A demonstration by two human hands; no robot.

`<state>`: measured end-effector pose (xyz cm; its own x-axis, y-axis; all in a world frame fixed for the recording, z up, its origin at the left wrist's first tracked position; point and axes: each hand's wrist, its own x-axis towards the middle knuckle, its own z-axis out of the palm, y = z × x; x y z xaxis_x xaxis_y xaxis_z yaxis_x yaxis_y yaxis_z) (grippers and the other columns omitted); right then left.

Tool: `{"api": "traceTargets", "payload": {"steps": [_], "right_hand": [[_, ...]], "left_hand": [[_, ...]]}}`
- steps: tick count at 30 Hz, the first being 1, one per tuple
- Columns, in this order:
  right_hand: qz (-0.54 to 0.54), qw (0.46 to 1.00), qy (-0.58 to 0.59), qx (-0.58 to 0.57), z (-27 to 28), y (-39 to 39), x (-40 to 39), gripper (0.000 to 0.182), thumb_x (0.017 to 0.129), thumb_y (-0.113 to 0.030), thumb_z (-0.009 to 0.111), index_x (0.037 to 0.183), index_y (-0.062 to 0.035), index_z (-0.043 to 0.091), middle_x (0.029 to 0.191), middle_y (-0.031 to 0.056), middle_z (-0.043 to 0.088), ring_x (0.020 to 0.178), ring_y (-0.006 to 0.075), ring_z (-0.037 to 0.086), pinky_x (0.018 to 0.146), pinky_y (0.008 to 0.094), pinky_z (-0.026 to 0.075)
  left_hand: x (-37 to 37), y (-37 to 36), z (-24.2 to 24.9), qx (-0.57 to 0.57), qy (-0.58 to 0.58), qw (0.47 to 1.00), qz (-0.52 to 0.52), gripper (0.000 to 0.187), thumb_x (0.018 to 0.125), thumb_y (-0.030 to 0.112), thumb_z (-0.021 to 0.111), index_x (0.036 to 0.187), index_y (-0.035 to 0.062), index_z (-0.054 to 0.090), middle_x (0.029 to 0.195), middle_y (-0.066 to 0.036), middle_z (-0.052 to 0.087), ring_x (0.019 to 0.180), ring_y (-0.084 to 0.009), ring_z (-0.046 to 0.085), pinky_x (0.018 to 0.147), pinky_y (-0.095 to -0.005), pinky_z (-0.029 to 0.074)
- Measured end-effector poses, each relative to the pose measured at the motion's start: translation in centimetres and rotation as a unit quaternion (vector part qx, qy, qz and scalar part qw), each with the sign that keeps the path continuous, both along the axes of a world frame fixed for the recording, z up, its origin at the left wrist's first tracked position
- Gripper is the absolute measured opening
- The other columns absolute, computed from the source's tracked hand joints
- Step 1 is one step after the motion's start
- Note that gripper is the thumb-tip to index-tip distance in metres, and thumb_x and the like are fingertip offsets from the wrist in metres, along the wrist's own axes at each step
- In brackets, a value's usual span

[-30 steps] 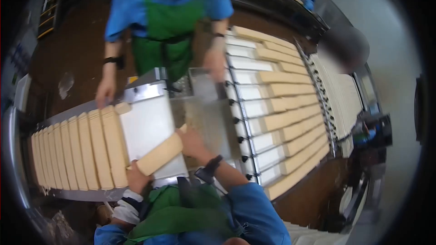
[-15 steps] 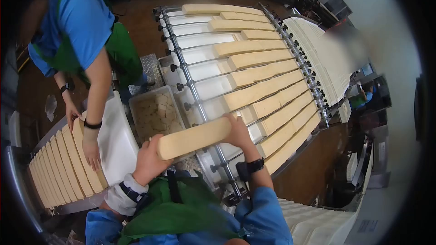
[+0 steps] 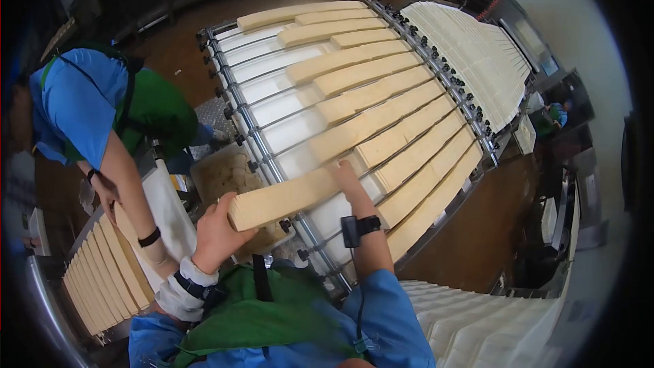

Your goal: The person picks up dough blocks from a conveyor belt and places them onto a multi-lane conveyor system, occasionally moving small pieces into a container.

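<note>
You've got a long pale slab (image 3: pixel 283 199) held between both hands, lying slanted with its left end lower than its right. Your left hand (image 3: pixel 218 232) is wrapped around the near left end, fingers curled over the top edge. Your right hand (image 3: pixel 351 184) is pressed flat along the far end, with a black watch (image 3: pixel 357 227) on that wrist. The slab's right end sits over the white lanes of the conveyor (image 3: pixel 286 129), and its left end hangs over the metal rail with the black knobs (image 3: pixel 253 165).

Beyond your slab the conveyor carries a whole row of similar slabs (image 3: pixel 381 109), lying side by side in their lanes, divided by thin rods. Past the far rail there's a fan of thinner white sheets (image 3: pixel 470 48) packed tightly together.

Under the left end of your slab sits a tray of broken pieces (image 3: pixel 221 174), just beside the conveyor rail.

On the left a co-worker in a blue shirt and green apron (image 3: pixel 153 109) leans over a second belt. That person's hand (image 3: pixel 158 253), with a dark wristband, rests on a row of slabs standing edge to edge (image 3: pixel 109 266). Your own green apron (image 3: pixel 266 313) and blue sleeves fill the bottom of the view.
</note>
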<state>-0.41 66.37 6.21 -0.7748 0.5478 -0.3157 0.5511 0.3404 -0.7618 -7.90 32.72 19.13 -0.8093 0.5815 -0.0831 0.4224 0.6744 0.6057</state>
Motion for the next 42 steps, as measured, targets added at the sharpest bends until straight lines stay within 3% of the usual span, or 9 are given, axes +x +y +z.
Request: {"api": "traceTargets", "payload": {"steps": [3, 6, 12, 19, 24, 28, 33, 36, 42], "right_hand": [[0.042, 0.978, -0.17, 0.117, 2.2, -1.3, -2.0, 0.057, 0.097, -0.049, 0.049, 0.108, 0.0045, 0.068, 0.115, 0.0327, 0.062, 0.115, 0.0396, 0.057, 0.092, 0.0513, 0.047], [-0.072, 0.985, -0.111, 0.107, 4.7, -3.9, -1.6, 0.066, 0.098, -0.052, 0.047, 0.105, 0.0108, 0.066, 0.11, 0.0339, 0.064, 0.112, 0.0438, 0.058, 0.104, 0.0536, 0.038], [-0.068, 0.876, 0.028, 0.476, -5.0, -2.9, -0.1, 0.08, 0.095, -0.054, 0.052, 0.115, 0.0228, 0.054, 0.124, 0.0416, 0.052, 0.124, 0.0528, 0.046, 0.113, 0.0566, 0.026], [-0.11, 0.88, 0.083, 0.454, 3.0, -5.3, 1.9, 0.057, 0.087, -0.036, 0.068, 0.116, 0.0111, 0.058, 0.119, 0.0313, 0.056, 0.115, 0.0465, 0.05, 0.104, 0.0522, 0.036], [-0.046, 0.944, 0.173, 0.279, 6.1, -12.4, 4.0, 0.033, 0.079, -0.018, 0.072, 0.098, 0.0059, 0.06, 0.091, 0.0222, 0.056, 0.091, 0.0429, 0.051, 0.083, 0.0508, 0.041], [-0.048, 0.942, 0.171, 0.284, 5.0, -14.2, 3.4, 0.032, 0.078, -0.017, 0.071, 0.097, 0.0056, 0.059, 0.091, 0.0228, 0.055, 0.092, 0.0428, 0.051, 0.081, 0.0508, 0.042], [-0.022, 0.943, 0.179, 0.278, 4.5, -15.1, 3.3, 0.046, 0.075, -0.023, 0.075, 0.105, 0.0081, 0.057, 0.097, 0.0241, 0.053, 0.092, 0.0428, 0.05, 0.081, 0.0513, 0.041], [0.008, 0.943, 0.204, 0.262, 4.8, -15.6, 2.7, 0.069, 0.072, -0.028, 0.078, 0.122, 0.011, 0.05, 0.102, 0.0251, 0.054, 0.095, 0.0441, 0.05, 0.085, 0.0515, 0.042], [0.079, 0.97, 0.104, 0.204, 5.8, -14.4, 1.7, 0.1, 0.069, -0.027, 0.082, 0.145, 0.0111, 0.029, 0.115, 0.0266, 0.057, 0.108, 0.042, 0.056, 0.094, 0.0482, 0.046]], "left_hand": [[0.7, 0.9, -0.1, -0.023, 0.006, 1.0, -0.01, 0.081, 0.061, 0.029, 0.088, 0.131, 0.009, 0.052, 0.109, -0.021, 0.066, 0.101, -0.0395, 0.064, 0.088, -0.0441, 0.053], [0.7, 0.9, -0.3, -0.018, 0.003, 1.0, -0.009, 0.082, 0.061, 0.029, 0.088, 0.132, 0.0087, 0.051, 0.109, -0.021, 0.066, 0.101, -0.0395, 0.064, 0.089, -0.044, 0.053], [0.8, 1.7, -1.0, 0.015, 0.039, 0.999, -0.034, 0.079, 0.064, 0.033, 0.086, 0.132, 0.0098, 0.052, 0.103, -0.024, 0.065, 0.095, -0.0411, 0.066, 0.084, -0.0457, 0.054], [1.6, 4.9, -4.5, 0.141, -0.197, 0.97, -0.023, 0.086, 0.085, 0.038, 0.072, 0.146, -0.0072, 0.031, 0.113, -0.029, 0.065, 0.099, -0.0431, 0.066, 0.087, -0.0439, 0.053], [2.0, 5.8, -7.0, 0.092, -0.157, 0.983, 0.026, 0.081, 0.086, 0.033, 0.072, 0.145, -0.0074, 0.034, 0.098, -0.026, 0.067, 0.087, -0.0359, 0.07, 0.076, -0.0408, 0.055], [1.9, 4.6, -9.5, 0.166, -0.202, 0.964, 0.055, 0.077, 0.088, 0.026, 0.07, 0.149, -0.0027, 0.031, 0.091, -0.019, 0.068, 0.077, -0.0262, 0.069, 0.07, -0.0351, 0.054], [1.3, 1.9, -12.0, 0.272, -0.367, 0.889, 0.032, 0.075, 0.094, -0.005, 0.056, 0.157, 0.0045, 0.016, 0.125, -0.014, 0.061, 0.104, -0.0133, 0.061, 0.087, -0.0268, 0.05], [1.9, 1.8, -12.4, 0.344, -0.398, 0.851, 0.019, 0.076, 0.093, -0.01, 0.05, 0.158, 0.0065, 0.014, 0.125, -0.012, 0.061, 0.11, -0.0138, 0.06, 0.092, -0.0265, 0.047], [1.7, 1.8, -11.0, 0.256, -0.371, 0.892, 0.005, 0.075, 0.091, -0.013, 0.047, 0.156, 0.0097, 0.018, 0.127, -0.013, 0.062, 0.115, -0.0162, 0.06, 0.097, -0.0283, 0.046]]}}
